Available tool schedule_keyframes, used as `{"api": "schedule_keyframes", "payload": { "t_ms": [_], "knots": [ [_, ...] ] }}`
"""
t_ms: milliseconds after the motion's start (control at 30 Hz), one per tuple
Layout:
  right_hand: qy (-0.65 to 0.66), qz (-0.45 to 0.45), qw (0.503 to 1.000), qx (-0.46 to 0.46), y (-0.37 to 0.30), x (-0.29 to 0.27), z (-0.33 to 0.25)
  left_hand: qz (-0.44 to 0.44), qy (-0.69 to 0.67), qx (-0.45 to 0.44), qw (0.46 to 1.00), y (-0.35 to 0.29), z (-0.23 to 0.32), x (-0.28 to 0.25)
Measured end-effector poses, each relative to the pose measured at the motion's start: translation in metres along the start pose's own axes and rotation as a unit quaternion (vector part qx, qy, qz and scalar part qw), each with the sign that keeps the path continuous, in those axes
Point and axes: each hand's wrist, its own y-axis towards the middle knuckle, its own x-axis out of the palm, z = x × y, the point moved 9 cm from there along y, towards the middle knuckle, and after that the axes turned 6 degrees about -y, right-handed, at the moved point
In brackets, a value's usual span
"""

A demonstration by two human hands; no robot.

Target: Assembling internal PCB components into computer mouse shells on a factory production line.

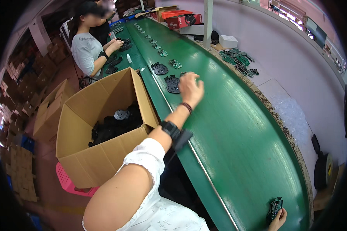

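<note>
Running the length of my view: one green work surface (227, 127). Beside it, one open cardboard box (100, 165), containing a pile of black parts (119, 130). My left hand (191, 89), outstretched along the surface, just beside a black shell (172, 84) (whether its fingers grip anything, I cannot tell). My right hand (278, 221), lower right, thumb and fingers pinching one black piece with green circuitry (276, 207). Another black shell (159, 68), just beyond the first. Smallest: green circuit boards (175, 64), lined up farther along.

Pale wall (258, 42), reddish floor (50, 169)
</note>
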Motion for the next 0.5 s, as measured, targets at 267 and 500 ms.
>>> {"api": "schedule_keyframes", "payload": {
  "t_ms": [267, 500],
  "knots": [
    [-0.162, 0.046, 0.984, -0.056, -0.003, -0.004, -0.032, -0.122, 0.114, -0.253, 0.953, 0.043, -0.137, -0.034],
    [-0.13, 0.086, 0.986, -0.061, 0.025, -0.015, 0.035, -0.219, 0.154, -0.276, 0.923, 0.031, -0.115, -0.035]
  ]
}}
